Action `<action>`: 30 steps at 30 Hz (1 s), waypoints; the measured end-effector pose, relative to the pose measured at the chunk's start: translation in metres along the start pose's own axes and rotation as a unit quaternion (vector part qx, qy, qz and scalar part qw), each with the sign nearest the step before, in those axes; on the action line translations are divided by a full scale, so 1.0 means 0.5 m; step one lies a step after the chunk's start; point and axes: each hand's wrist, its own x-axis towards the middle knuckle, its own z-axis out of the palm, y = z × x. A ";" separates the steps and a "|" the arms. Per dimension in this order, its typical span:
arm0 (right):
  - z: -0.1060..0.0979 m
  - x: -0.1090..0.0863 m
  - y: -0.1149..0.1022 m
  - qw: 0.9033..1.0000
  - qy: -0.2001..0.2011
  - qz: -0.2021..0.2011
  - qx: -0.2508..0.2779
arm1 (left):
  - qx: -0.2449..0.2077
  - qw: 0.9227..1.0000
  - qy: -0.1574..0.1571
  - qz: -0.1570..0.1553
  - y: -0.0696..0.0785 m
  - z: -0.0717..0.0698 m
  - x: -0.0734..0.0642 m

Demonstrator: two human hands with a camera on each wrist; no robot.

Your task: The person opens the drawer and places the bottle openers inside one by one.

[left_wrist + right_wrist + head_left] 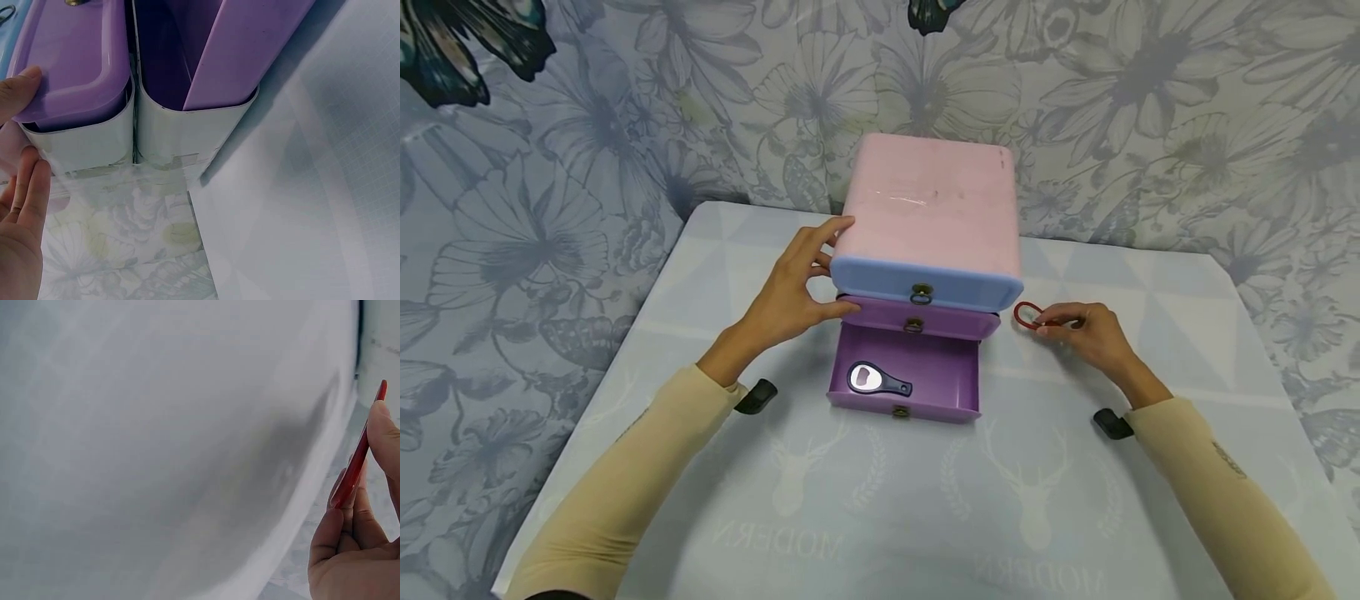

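A small chest of drawers (932, 200) has a pink top, a blue top drawer (887, 281) and two purple drawers below. My left hand (782, 292) rests its fingers along the chest's left side, with the thumb at the edge of the purple middle drawer (951, 323). The purple bottom drawer (943, 367) is pulled out. Inside it lies a small dark-handled thing (891, 384) with a white rounded head. To the right of the chest, my right hand (1093, 337) pinches a thin red loop-shaped thing (1025, 315), seen nearly edge-on in the right wrist view.
Underneath everything is a table with a pale patterned cover (917, 492). Flower-patterned wall covering (1150, 125) rises behind and at the left. Dark butterfly decorations (482, 50) hang at the top. A dark wrist device (756, 397) sticks out by each sleeve.
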 end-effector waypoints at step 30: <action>-0.010 -0.084 -0.115 0.993 -0.051 -0.095 0.045 | -0.010 1.000 0.001 0.003 -0.001 0.000 0.001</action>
